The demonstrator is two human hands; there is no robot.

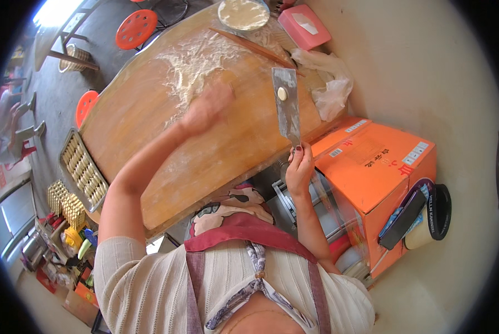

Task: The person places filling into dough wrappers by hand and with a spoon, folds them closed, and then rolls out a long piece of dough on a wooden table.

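My left hand [210, 106], blurred, is over the wooden table [233, 137], beside scattered flour [191, 67]; whether it holds anything is unclear. Held in my right hand [300, 169] near the table's front edge is a flat metal spatula or knife [287, 112], its blade pointing away from me. One small pale dough piece [282, 94] lies on the blade. Beyond the blade, a long wooden stick, perhaps a rolling pin [253, 48], lies across the table's right part. A round container of flour or dough [244, 14] stands at the far edge.
A metal tray [103, 199] of shaped dough pieces is at the table's left edge. A pink tissue box [303, 27] and a plastic bag [333, 89] lie at the right, near the wall. An orange cardboard box [374, 163] stands right of my right arm. Red stools [136, 29] stand beyond the table.
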